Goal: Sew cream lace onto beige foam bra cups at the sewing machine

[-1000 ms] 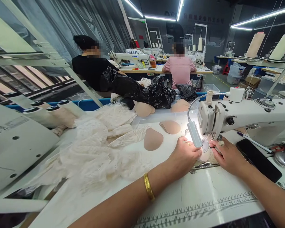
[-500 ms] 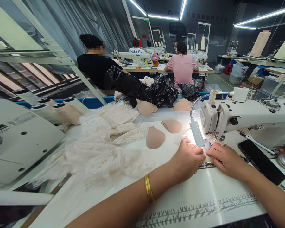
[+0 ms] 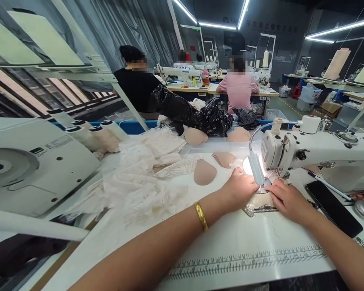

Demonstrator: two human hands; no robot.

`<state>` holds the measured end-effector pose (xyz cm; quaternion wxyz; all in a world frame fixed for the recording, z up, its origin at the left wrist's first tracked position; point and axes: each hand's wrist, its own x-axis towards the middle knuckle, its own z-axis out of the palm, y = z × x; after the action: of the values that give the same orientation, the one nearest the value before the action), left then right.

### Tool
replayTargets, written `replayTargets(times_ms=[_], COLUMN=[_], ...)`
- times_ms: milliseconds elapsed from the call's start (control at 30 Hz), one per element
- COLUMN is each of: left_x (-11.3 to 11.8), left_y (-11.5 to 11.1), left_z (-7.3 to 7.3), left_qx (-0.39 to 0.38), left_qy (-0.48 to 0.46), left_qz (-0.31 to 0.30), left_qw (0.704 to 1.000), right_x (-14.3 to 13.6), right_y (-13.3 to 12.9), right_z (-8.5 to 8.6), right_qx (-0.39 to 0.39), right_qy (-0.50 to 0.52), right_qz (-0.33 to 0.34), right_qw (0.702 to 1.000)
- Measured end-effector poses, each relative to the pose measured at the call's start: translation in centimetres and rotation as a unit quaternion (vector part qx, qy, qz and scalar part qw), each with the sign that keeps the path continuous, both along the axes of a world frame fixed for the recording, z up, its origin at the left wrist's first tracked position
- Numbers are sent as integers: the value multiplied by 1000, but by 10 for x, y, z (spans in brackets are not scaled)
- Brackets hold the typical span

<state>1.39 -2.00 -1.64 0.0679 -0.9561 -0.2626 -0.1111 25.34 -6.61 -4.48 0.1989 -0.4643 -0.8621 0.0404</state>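
Observation:
Under the needle area of the white sewing machine [image 3: 279,149] lies a beige fabric piece [image 3: 261,200] with lacy trim at its near edge. My left hand [image 3: 240,190] is closed on the fabric's left side, fingers bent, its fingertips partly hidden behind the grey lamp head [image 3: 256,169]. From the right, my right hand [image 3: 289,202] grips the fabric edge with thumb and fingers together, close to the presser foot. The lamp covers part of the stitching spot. Two beige bra cups, a near one [image 3: 205,172] and a far one [image 3: 223,159], rest left of the machine.
Cream lace fabric [image 3: 139,186] is heaped on the left of the table. A phone [image 3: 333,208] and a pen [image 3: 329,186] lie right of my hand. Thread cones [image 3: 104,139] stand by another machine [image 3: 42,165]. Black plastic bags [image 3: 212,117] lie beyond; co-workers sit at machines ahead.
Both hands have moved slightly apart, uncovering more beige fabric and its lacy near edge. The view has shifted a little left, showing more of the left machine.

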Motion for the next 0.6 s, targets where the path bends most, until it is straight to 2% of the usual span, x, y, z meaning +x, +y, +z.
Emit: replayTargets(times_ms=[100,233,300,400,467,533,600], left_x=[-5,-30,-52,-87,-105,-114,-111], left_y=[-40,-101,-119,-130,-129,-126,-127], left_z=[-4,-5,-5,-7,-11,-14,-12], left_qx=[4,-28,-23,1,-6,-21,-26], left_qy=[35,2,-37,-79,-77,-73,-101], left_qz=[19,24,79,227,308,335,297], left_qw=[999,999,996,971,948,939,949], right_x=[8,23,30,32,26,14,-3], right_y=[0,3,8,12,8,-1,-17], right_z=[-6,-27,-38,-45,-39,-26,-10], right_qx=[-1,28,26,33,30,13,-10], right_qy=[10,30,36,51,54,53,60], right_qz=[12,4,8,23,38,60,90], right_qw=[1000,999,999,998,997,997,994])
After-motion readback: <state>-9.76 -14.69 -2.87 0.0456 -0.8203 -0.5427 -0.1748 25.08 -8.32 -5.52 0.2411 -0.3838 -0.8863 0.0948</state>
